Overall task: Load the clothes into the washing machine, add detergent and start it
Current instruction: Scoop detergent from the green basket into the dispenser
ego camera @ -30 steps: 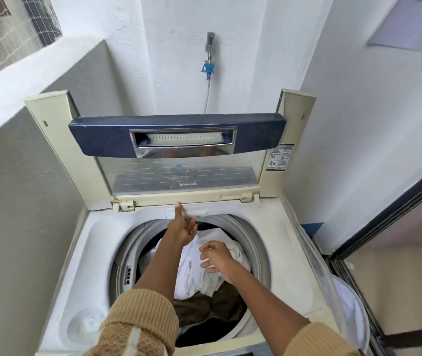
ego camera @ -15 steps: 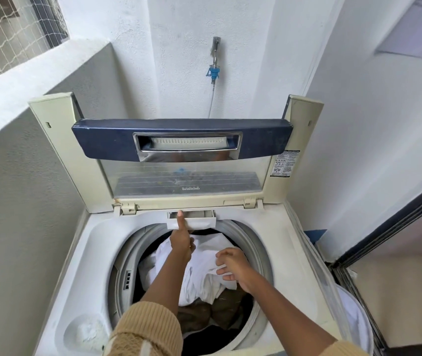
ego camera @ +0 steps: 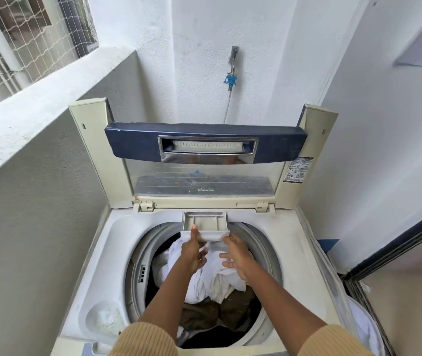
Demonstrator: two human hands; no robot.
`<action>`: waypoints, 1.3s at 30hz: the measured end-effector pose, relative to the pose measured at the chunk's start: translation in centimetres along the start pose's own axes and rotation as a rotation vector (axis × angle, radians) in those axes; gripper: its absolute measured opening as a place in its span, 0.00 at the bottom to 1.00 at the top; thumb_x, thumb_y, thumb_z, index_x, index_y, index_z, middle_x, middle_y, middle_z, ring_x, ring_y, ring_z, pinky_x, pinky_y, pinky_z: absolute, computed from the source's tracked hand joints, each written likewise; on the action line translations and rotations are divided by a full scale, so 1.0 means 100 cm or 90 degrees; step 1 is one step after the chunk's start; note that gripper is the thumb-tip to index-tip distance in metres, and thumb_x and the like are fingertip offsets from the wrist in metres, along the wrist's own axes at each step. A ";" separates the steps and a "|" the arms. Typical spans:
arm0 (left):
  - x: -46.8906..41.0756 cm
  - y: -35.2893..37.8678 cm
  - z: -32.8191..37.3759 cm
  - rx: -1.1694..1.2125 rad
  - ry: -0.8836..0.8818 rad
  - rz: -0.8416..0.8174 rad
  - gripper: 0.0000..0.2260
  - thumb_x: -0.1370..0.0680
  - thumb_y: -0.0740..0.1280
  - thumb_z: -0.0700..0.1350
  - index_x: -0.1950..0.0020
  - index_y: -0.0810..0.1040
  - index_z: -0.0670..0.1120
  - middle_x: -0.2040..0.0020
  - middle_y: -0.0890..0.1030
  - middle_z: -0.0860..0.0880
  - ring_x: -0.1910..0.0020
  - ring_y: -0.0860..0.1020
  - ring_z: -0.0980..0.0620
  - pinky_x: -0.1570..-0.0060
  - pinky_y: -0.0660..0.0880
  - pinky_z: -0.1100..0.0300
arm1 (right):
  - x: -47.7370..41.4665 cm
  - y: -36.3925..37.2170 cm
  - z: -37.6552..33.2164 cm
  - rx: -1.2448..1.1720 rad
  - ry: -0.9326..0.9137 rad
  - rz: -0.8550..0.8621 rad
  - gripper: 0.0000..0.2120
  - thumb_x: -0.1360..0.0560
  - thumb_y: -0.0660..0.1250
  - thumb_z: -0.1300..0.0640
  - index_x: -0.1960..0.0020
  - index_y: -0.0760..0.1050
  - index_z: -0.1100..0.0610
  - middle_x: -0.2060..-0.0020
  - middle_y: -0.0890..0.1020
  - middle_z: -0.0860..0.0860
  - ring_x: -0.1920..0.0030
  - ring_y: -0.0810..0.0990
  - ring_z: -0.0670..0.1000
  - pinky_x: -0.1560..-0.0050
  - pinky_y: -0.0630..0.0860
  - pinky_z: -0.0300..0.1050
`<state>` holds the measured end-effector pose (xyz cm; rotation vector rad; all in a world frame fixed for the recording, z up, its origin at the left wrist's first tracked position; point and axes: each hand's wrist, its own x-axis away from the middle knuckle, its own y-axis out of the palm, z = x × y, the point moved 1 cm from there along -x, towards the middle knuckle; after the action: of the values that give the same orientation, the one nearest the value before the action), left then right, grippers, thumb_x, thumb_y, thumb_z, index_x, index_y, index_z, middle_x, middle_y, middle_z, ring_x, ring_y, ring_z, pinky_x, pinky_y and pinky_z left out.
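Your left hand (ego camera: 192, 253) grips the front lip of the detergent drawer (ego camera: 205, 225), with the thumb on top and the fingers curled under it. Your right hand (ego camera: 235, 255) is open, fingers spread, and its fingertips touch the drawer's right front corner. The drawer sticks out from the back rim of the washing machine (ego camera: 97, 265), pointing toward you over the drum; its long side runs left to right. It is pale and shallow. White clothes (ego camera: 217, 276) lie in the drum, over dark ones.
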<state>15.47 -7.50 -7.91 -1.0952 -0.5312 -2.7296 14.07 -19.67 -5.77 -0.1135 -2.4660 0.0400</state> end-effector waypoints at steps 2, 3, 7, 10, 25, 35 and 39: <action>0.000 -0.003 0.001 -0.007 -0.003 0.003 0.21 0.23 0.58 0.61 0.52 0.74 0.43 0.59 0.79 0.48 0.64 0.74 0.53 0.70 0.63 0.63 | 0.001 -0.002 0.000 0.025 0.013 -0.015 0.19 0.21 0.58 0.54 0.31 0.65 0.52 0.39 0.74 0.53 0.47 0.76 0.56 0.51 0.72 0.48; 0.000 -0.005 0.001 -0.008 -0.005 0.003 0.20 0.23 0.59 0.61 0.52 0.74 0.43 0.58 0.79 0.48 0.63 0.76 0.52 0.70 0.64 0.63 | 0.003 -0.003 0.000 0.038 0.014 -0.020 0.20 0.22 0.59 0.55 0.30 0.64 0.52 0.41 0.74 0.53 0.47 0.76 0.56 0.52 0.73 0.48; 0.008 -0.007 0.004 -0.025 -0.011 0.005 0.19 0.24 0.61 0.60 0.52 0.74 0.44 0.53 0.80 0.46 0.59 0.79 0.49 0.66 0.70 0.62 | 0.011 -0.014 -0.009 0.097 -0.008 -0.018 0.25 0.23 0.60 0.58 0.28 0.59 0.50 0.46 0.73 0.54 0.55 0.78 0.54 0.62 0.74 0.42; 0.021 -0.012 0.004 -0.067 -0.011 0.022 0.19 0.22 0.58 0.60 0.45 0.71 0.46 0.46 0.78 0.44 0.50 0.77 0.44 0.58 0.72 0.58 | 0.020 -0.025 -0.016 0.135 -0.023 -0.021 0.18 0.23 0.59 0.60 0.34 0.66 0.53 0.53 0.75 0.54 0.64 0.76 0.51 0.65 0.72 0.40; 0.135 -0.044 0.062 -0.125 0.150 0.078 0.08 0.20 0.57 0.45 0.53 0.75 0.47 0.54 0.81 0.49 0.61 0.77 0.52 0.57 0.72 0.60 | 0.081 -0.024 -0.078 0.076 -0.161 -0.230 0.06 0.24 0.61 0.62 0.57 0.76 0.57 0.64 0.81 0.54 0.67 0.80 0.51 0.65 0.73 0.40; 0.267 -0.087 0.075 -0.427 0.271 0.150 0.08 0.19 0.56 0.45 0.51 0.74 0.50 0.55 0.81 0.53 0.65 0.79 0.59 0.67 0.70 0.68 | 0.134 0.057 -0.097 0.014 -0.183 -0.445 0.07 0.24 0.60 0.63 0.57 0.76 0.58 0.65 0.82 0.55 0.70 0.81 0.51 0.66 0.74 0.40; 0.340 -0.114 0.095 -0.478 0.441 0.265 0.09 0.19 0.58 0.40 0.55 0.74 0.52 0.65 0.83 0.60 0.70 0.78 0.65 0.68 0.69 0.68 | 0.164 0.089 -0.113 0.042 -0.233 -0.517 0.09 0.24 0.59 0.65 0.58 0.76 0.58 0.70 0.83 0.52 0.71 0.81 0.50 0.67 0.75 0.40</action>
<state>-6.04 6.37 18.99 -0.2094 0.7685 -2.6775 8.98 -9.33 12.74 0.9960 -2.6763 -0.2266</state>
